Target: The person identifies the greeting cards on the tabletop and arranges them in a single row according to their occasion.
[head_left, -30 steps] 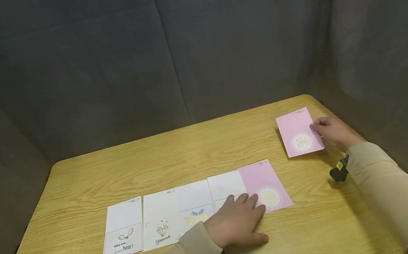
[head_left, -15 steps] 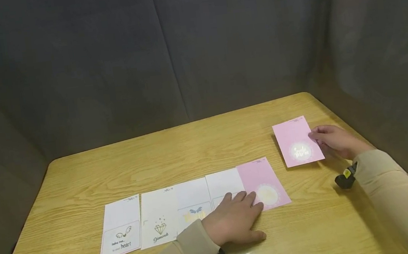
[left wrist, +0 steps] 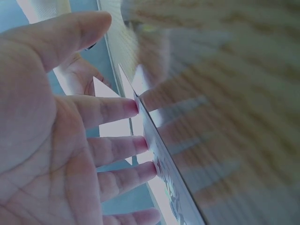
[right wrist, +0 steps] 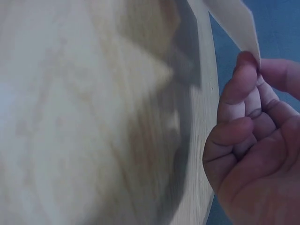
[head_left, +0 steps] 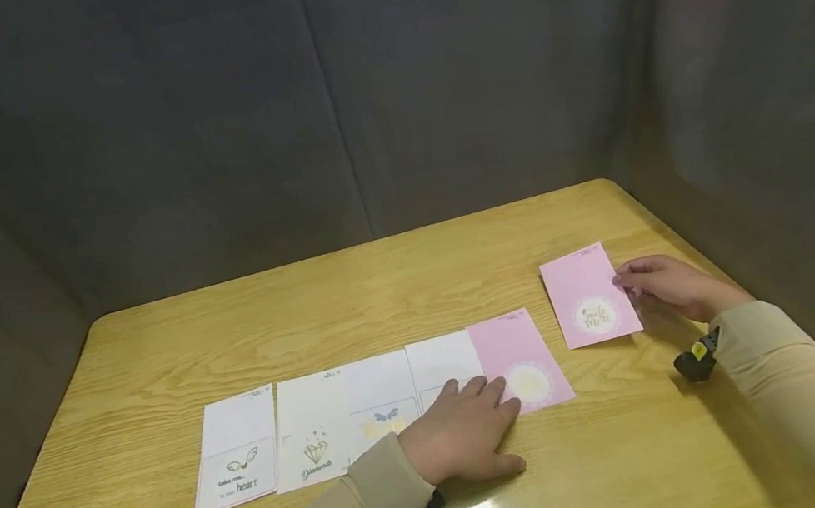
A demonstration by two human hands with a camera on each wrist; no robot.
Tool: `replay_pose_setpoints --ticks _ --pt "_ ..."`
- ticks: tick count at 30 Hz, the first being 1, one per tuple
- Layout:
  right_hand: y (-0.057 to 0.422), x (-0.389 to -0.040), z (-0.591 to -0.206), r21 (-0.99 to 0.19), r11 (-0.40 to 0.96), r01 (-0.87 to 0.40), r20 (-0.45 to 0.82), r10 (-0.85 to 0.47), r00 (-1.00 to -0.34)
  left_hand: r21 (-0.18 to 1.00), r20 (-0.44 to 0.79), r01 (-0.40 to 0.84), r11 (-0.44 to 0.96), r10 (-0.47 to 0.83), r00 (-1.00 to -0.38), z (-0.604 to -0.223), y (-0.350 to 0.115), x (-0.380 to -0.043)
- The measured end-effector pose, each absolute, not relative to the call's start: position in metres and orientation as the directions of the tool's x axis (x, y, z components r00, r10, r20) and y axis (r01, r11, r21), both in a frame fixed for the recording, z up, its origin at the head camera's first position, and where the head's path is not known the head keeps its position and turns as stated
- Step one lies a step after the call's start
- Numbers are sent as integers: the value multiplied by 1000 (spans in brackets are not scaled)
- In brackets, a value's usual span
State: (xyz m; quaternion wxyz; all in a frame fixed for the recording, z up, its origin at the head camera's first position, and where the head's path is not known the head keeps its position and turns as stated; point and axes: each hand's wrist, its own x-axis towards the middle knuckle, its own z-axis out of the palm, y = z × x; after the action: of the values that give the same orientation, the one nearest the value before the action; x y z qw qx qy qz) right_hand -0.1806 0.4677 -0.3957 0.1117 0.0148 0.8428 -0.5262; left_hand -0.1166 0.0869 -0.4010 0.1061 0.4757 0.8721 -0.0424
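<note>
My right hand (head_left: 671,288) pinches the right edge of a pink card (head_left: 580,280) between thumb and fingers. A white circle with gold lettering decorates that card, which is held above the table; the right wrist view shows the card (right wrist: 236,21) edge-on in the pinch. My left hand (head_left: 462,436) lies with its fingers spread and fairly straight. Its fingertips touch a white card (head_left: 443,356), partly hidden by the hand, and reach the edge of another pink card (head_left: 501,348) at the row's right end. Left of these lie a winged card (head_left: 380,379), a Diamonds card (head_left: 310,407) and a "heart" card (head_left: 238,422).
A wooden table (head_left: 293,309) with rounded far corners carries the row of cards. Dark grey curtains (head_left: 199,144) close off the back and both sides. A dark band with a small device (head_left: 695,362) sits at my right wrist.
My right hand has brought the held pink card nearer and slightly left, lower in the head view, toward the row. The left hand has stayed in place on the cards.
</note>
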Motion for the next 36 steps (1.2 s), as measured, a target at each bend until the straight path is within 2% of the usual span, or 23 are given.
replay_pose_setpoints --ticks 12,21,36 --pt "462 -173 -396 -818 555 150 -273 -144 -951 42 -225 829 558 813 -536 -399 85 -117" --pt "457 -172 -400 -761 636 126 -273 -138 -952 44 -213 832 553 819 -533 -399 84 -117" --pt "445 -168 -401 -701 712 36 -257 -206 -944 36 -212 836 547 822 -529 -401 83 -117"
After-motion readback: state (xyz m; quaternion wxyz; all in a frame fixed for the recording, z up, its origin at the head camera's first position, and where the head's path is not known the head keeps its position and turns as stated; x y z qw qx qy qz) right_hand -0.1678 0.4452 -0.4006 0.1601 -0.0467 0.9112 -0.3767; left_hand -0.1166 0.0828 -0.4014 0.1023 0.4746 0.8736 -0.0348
